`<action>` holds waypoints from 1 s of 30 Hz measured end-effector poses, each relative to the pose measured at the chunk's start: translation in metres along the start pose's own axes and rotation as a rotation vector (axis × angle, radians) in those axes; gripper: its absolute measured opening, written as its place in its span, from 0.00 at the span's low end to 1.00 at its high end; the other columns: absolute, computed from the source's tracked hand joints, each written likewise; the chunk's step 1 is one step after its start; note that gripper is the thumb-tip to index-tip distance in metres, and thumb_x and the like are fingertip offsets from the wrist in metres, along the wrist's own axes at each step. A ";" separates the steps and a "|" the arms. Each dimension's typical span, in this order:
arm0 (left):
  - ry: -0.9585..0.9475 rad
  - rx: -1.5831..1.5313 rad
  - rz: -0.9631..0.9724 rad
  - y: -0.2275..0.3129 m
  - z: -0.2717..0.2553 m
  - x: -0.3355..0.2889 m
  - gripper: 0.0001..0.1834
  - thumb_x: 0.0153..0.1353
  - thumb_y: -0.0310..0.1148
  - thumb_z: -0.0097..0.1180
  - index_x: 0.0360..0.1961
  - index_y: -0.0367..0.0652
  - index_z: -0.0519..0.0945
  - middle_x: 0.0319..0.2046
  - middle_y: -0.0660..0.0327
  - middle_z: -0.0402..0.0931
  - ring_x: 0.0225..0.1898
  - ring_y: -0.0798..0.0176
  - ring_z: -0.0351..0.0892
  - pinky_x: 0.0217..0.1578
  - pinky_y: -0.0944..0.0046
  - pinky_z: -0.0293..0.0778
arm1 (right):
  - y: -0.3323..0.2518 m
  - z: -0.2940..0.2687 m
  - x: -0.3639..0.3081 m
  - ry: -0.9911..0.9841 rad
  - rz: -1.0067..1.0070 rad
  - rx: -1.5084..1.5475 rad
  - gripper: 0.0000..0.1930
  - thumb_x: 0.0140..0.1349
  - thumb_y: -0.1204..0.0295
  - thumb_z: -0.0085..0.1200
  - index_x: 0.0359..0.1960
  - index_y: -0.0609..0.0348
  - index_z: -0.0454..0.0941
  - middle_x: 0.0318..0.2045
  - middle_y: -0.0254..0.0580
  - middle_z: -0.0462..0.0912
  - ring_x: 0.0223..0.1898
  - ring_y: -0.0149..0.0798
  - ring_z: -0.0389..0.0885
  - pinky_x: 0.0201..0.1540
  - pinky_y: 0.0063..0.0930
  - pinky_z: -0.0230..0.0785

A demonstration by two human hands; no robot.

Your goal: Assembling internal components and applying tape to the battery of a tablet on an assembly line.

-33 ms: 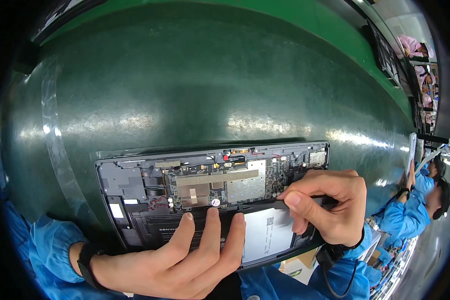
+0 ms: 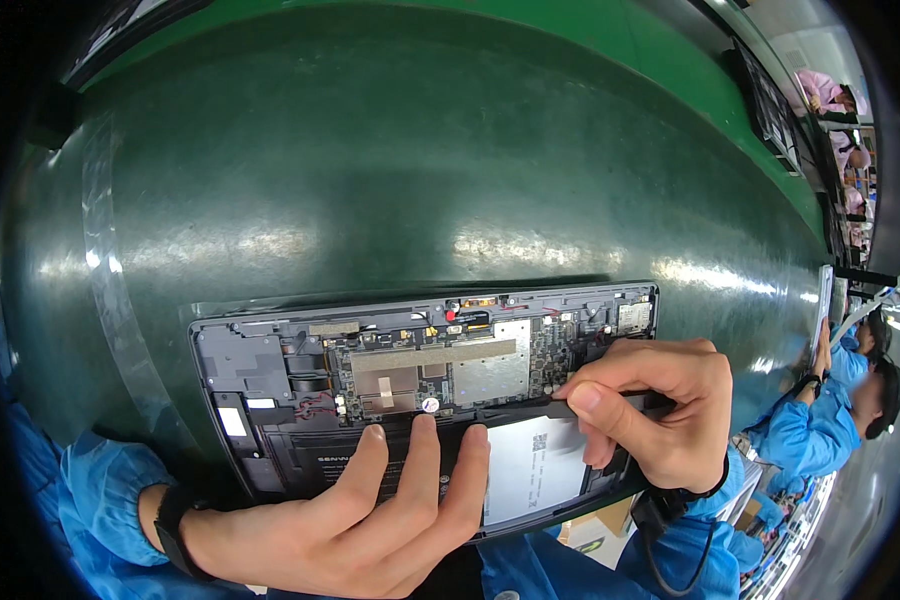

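Counting one opened device (image 2: pixel 490 375) on green surface (image 2: pixel 390 130); right hand (image 2: pixel 670 415) pinches one dark strip (image 2: pixel 520 410); left hand (image 2: pixel 370 535), fingers spread, partly hides black panel (image 2: pixel 318 470).

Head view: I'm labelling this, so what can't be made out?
In the head view:
Black panel: lower part, behind the left hand.
Dark strip: its right end, behind the right hand.
Opened device: right edge, partly behind that hand.
Pink-clad workers: their hands, too small.

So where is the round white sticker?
In the head view, the sticker lies just left of centre, at the circuit board's lower edge, above the left hand.
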State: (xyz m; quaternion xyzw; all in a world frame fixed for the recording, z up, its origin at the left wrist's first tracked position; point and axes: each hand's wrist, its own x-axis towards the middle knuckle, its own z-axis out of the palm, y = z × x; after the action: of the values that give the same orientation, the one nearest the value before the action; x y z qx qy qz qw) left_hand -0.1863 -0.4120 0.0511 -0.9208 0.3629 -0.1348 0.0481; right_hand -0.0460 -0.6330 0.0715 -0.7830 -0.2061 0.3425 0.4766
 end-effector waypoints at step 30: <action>-0.040 0.014 -0.044 0.015 -0.004 0.011 0.21 0.65 0.46 0.51 0.48 0.44 0.86 0.51 0.63 0.84 0.46 0.60 0.83 0.51 0.56 0.74 | 0.006 -0.016 -0.013 -0.025 -0.053 -0.130 0.04 0.63 0.79 0.64 0.36 0.67 0.85 0.26 0.43 0.86 0.25 0.31 0.86 0.28 0.23 0.74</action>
State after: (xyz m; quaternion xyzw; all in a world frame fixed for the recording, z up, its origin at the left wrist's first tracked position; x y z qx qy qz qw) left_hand -0.1895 -0.4311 0.0541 -0.9307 0.3405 -0.1201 0.0590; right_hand -0.0429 -0.6536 0.0758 -0.8022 -0.2542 0.3254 0.4312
